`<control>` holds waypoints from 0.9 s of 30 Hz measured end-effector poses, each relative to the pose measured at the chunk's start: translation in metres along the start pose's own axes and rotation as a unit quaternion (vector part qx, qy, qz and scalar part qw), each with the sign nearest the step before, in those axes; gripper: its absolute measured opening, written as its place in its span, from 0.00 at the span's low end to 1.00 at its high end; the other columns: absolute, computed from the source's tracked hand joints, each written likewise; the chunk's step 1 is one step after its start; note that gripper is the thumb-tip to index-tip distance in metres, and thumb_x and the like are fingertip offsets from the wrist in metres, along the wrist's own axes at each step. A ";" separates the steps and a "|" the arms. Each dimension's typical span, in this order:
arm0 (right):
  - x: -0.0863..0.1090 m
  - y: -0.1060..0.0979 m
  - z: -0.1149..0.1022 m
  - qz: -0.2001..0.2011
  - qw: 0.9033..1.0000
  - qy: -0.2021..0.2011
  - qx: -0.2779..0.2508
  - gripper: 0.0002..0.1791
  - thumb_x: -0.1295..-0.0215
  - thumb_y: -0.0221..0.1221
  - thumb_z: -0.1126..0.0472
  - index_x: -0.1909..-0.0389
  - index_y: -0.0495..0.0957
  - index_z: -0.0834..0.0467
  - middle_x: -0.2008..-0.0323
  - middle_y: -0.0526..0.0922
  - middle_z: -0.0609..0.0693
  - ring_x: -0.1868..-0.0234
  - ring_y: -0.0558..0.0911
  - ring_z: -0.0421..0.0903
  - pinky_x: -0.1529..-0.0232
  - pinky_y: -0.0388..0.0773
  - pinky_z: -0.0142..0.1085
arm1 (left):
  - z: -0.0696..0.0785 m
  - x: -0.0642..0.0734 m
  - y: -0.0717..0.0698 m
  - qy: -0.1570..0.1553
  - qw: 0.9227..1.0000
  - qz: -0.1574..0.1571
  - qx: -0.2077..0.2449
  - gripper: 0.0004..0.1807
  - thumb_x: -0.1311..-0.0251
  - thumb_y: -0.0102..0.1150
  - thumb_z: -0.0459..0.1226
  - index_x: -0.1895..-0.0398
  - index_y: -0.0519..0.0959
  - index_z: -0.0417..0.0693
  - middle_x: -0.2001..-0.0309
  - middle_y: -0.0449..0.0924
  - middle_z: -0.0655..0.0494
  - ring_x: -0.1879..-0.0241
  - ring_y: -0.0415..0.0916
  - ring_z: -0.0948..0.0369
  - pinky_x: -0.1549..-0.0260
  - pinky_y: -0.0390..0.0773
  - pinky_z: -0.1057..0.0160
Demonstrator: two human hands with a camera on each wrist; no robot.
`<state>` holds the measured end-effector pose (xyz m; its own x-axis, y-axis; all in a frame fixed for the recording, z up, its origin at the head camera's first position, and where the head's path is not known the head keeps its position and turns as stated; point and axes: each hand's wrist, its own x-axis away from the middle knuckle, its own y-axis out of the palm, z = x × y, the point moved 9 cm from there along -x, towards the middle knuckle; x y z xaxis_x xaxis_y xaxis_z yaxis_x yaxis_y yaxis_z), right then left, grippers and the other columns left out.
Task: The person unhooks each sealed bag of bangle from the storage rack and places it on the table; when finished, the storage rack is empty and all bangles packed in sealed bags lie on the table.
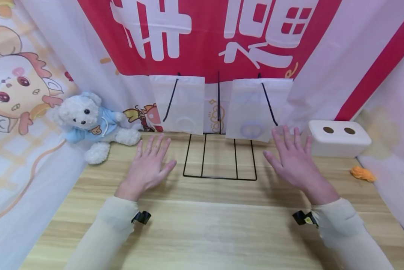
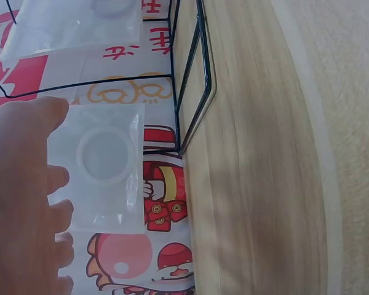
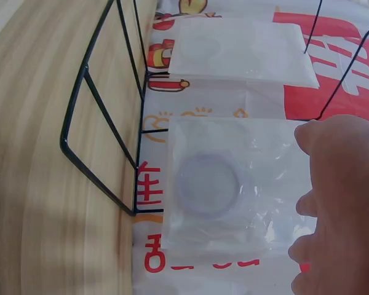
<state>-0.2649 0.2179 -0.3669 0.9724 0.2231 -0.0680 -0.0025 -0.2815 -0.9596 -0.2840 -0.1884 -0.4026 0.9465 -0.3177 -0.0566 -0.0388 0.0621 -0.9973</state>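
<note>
A black wire rack (image 1: 219,177) stands on the wooden table, with hooks rising at its back. On its left hook hangs a translucent bag (image 1: 180,101) with a pale ring-shaped object (image 2: 106,155) inside. A second translucent bag (image 1: 256,107) hangs on the right hook, and a faint purplish ring (image 3: 209,186) shows through it. My left hand (image 1: 148,165), fingers straight and spread, is to the left of the rack's base. To the right, near the second bag's lower corner, my right hand (image 1: 294,161) also has its fingers spread. Neither hand holds anything.
A white plush bear (image 1: 95,122) in a blue top sits at the back left. At the back right stands a white box (image 1: 338,139) with two holes on top. An orange bundle (image 1: 363,173) lies near the right edge. Printed cloth (image 1: 202,37) hangs behind the rack.
</note>
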 end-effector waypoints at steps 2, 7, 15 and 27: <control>0.000 -0.001 0.001 0.003 1.000 -0.004 -0.009 0.47 0.15 0.33 0.30 0.11 0.29 0.49 0.13 0.20 0.57 0.15 0.18 0.67 0.24 0.11 0.71 | 0.000 0.001 0.001 0.004 1.000 -0.006 0.001 0.46 0.18 0.30 0.66 0.09 0.37 0.54 0.10 0.30 0.48 0.11 0.28 0.41 0.16 0.26 0.36; -0.004 -0.008 0.006 0.011 0.998 -0.007 -0.064 0.47 0.15 0.43 0.35 0.10 0.38 0.54 0.12 0.31 0.64 0.14 0.29 0.73 0.20 0.23 0.74 | 0.002 0.002 0.002 0.017 1.000 -0.013 0.007 0.46 0.18 0.32 0.66 0.10 0.40 0.52 0.11 0.33 0.48 0.11 0.33 0.41 0.15 0.32 0.36; -0.007 -0.024 0.019 0.045 0.990 0.013 -0.131 0.45 0.16 0.51 0.39 0.11 0.45 0.54 0.13 0.50 0.65 0.17 0.60 0.71 0.20 0.57 0.71 | 0.008 -0.001 0.000 0.043 0.999 -0.016 0.021 0.45 0.17 0.37 0.64 0.10 0.43 0.51 0.10 0.38 0.48 0.11 0.39 0.41 0.14 0.36 0.37; -0.011 -0.044 0.036 0.146 0.963 0.053 -0.221 0.35 0.16 0.50 0.39 0.20 0.70 0.56 0.24 0.76 0.62 0.25 0.76 0.65 0.30 0.79 0.58 | 0.017 -0.012 0.020 0.078 0.995 -0.060 0.032 0.44 0.18 0.34 0.66 0.10 0.46 0.56 0.10 0.33 0.52 0.11 0.33 0.44 0.15 0.28 0.38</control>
<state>-0.2840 0.2614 -0.3333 0.9635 -0.0153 -0.2674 -0.2032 -0.6922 -0.6926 -0.2907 -0.1670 -0.4214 0.8819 -0.4687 0.0515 0.0965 0.0725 -0.9927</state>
